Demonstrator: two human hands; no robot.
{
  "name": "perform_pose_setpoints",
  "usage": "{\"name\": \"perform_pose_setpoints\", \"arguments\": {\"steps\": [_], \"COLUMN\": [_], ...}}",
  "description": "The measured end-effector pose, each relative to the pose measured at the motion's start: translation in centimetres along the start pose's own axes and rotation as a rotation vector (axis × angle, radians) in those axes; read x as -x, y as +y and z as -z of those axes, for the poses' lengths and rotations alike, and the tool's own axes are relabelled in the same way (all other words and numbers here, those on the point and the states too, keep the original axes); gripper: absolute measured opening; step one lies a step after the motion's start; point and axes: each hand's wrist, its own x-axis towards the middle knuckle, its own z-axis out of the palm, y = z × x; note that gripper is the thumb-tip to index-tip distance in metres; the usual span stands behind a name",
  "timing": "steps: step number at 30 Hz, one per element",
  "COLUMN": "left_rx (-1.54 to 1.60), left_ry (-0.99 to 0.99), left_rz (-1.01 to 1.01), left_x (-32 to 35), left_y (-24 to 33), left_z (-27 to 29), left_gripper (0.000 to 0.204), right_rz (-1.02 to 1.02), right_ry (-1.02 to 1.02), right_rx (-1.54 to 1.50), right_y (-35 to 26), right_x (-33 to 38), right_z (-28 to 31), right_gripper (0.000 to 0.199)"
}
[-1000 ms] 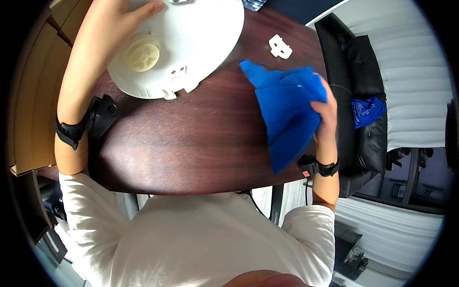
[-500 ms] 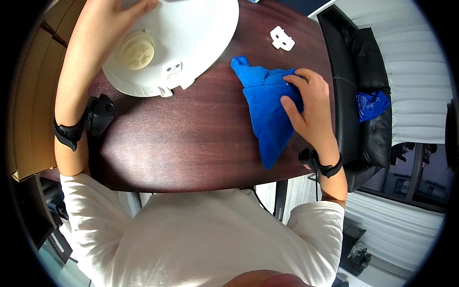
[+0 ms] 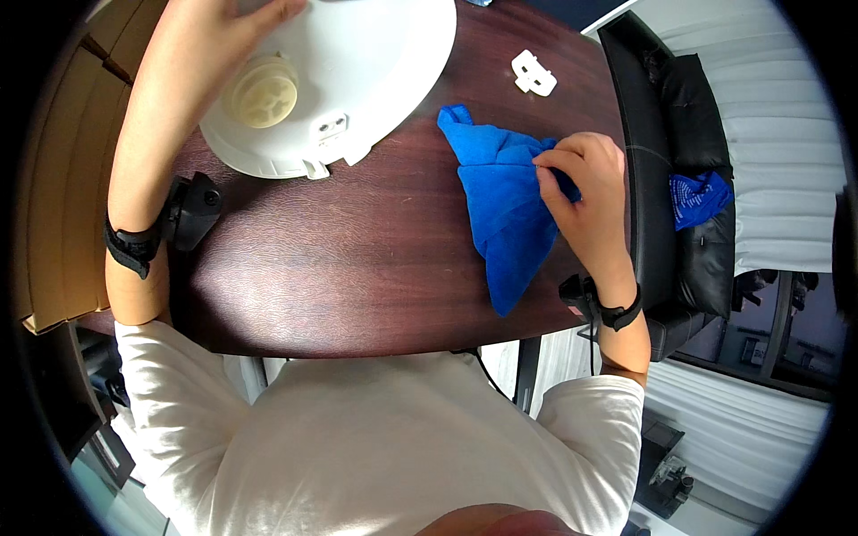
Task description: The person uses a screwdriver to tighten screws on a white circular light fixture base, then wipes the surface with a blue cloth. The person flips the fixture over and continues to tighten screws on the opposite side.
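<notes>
A blue cloth [image 3: 514, 214] lies in a crumpled, pointed heap on the right part of the table. My right hand [image 3: 585, 183] is at its right edge, with thumb and forefinger pinched together on the fabric. On the far left is a large white oval plastic shell [image 3: 375, 71], cut off by the top edge of the picture. A round cream cap-like part [image 3: 265, 92] sits on it. My left hand [image 3: 237, 22] is over the shell's far left side with the thumb stretched out. Its other fingers lie outside the picture, so what they touch is hidden.
A small white plastic bracket [image 3: 534, 73] lies on the dark wood table [image 3: 357, 259], beyond the cloth. Cardboard boxes [image 3: 67, 196] stand along the left. To the right is a black sofa [image 3: 661, 134] with a blue bag [image 3: 699, 198] on it.
The fingers of my right hand, apart over the cloth before, have closed into a pinch at its edge. My left hand stays over the shell. The whole view has shifted slightly.
</notes>
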Motion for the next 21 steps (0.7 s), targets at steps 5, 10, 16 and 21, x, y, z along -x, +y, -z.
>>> {"name": "perform_pose_setpoints", "arguments": {"steps": [5, 10, 16, 21], "left_rx": [-0.157, 0.001, 0.092, 0.085], "left_ry": [0.043, 0.025, -0.018, -0.013], "left_rz": [0.0, -0.018, 0.06, 0.008], "left_x": [0.4, -0.2, 0.0, 0.0], "left_y": [2.2, 0.0, 0.9, 0.7], "left_z": [-0.6, 0.1, 0.7, 0.6], "left_gripper": [0.035, 0.034, 0.033, 0.032], "right_rz": [-0.07, -0.295, -0.637, -0.893], "right_ry": [0.102, 0.28, 0.421, 0.402], "right_rx": [-0.081, -0.019, 0.108, 0.29], "right_y": [0.5, 3.6, 14.1, 18.6], "right_x": [0.3, 3.2, 13.6, 19.7], "right_z": [0.1, 2.9, 7.8, 10.0], "right_gripper": [0.01, 0.003, 0.015, 0.018]}}
